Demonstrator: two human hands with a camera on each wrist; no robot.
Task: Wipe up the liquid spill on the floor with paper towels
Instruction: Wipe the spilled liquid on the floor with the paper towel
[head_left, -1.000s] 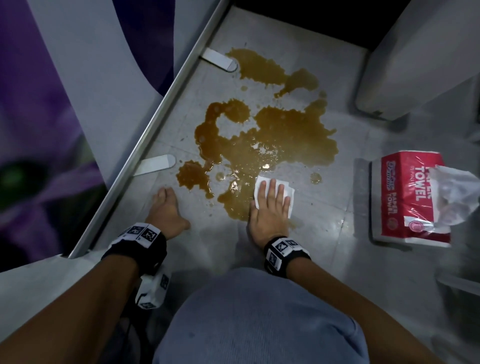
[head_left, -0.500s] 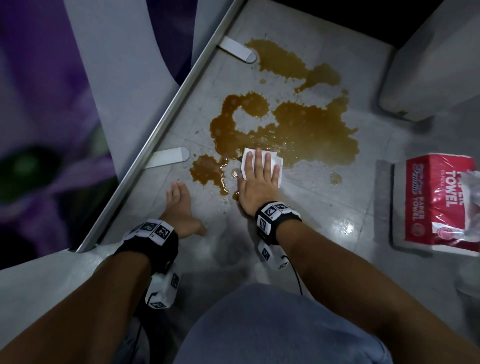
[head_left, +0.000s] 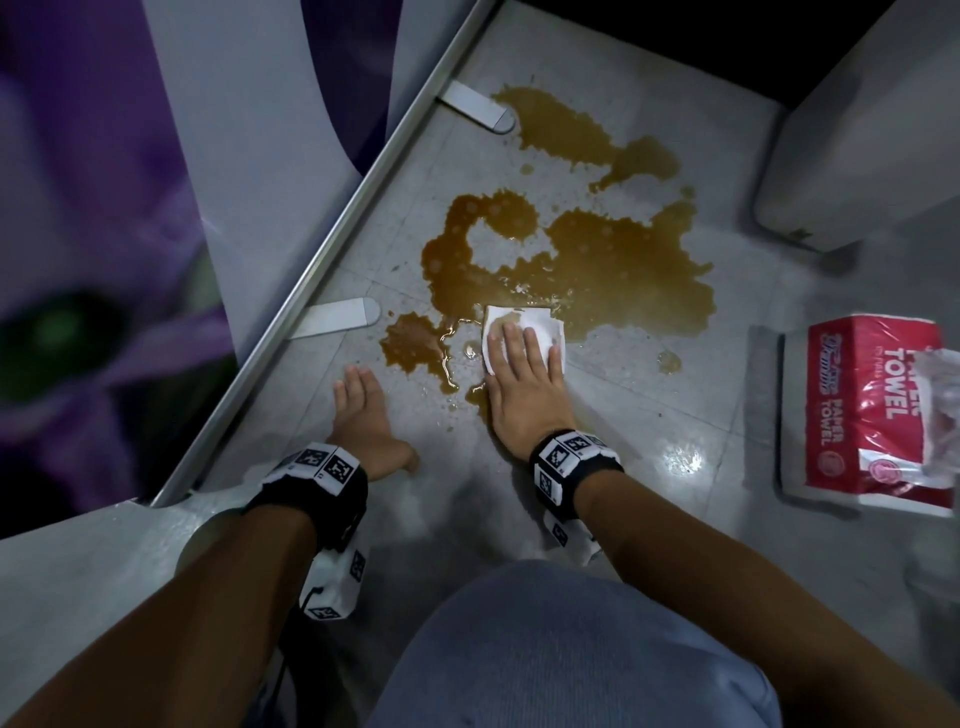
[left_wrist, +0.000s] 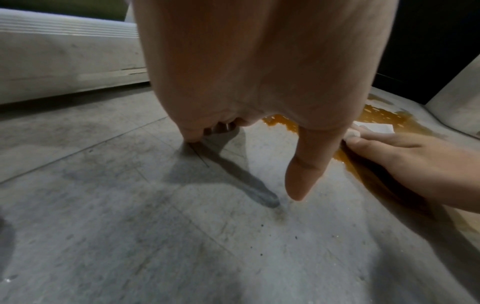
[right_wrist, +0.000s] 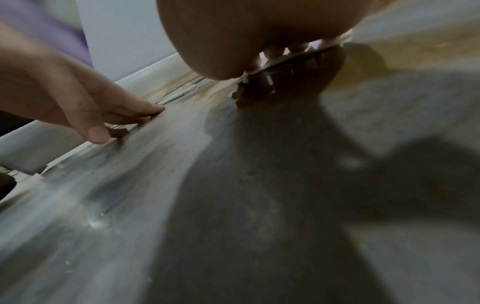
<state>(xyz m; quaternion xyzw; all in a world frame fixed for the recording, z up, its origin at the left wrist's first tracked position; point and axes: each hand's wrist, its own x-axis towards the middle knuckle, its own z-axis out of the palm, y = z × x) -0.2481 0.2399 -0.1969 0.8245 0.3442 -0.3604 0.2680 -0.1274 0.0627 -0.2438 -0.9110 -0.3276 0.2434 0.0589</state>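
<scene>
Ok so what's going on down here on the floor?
A person is crouched over a brown liquid spill on the tiled floor. Their right hand presses a folded paper towel flat onto the near edge of the puddle, and the towel is starting to stain. The left hand rests on dry floor beside it. Most of the spill remains. A red paper towel pack lies to the right.

The paper towel pack (head_left: 878, 410) is cut off by the right edge.

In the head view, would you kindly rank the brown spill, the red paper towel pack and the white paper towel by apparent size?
1. brown spill
2. red paper towel pack
3. white paper towel, partly covered by the right hand
</scene>
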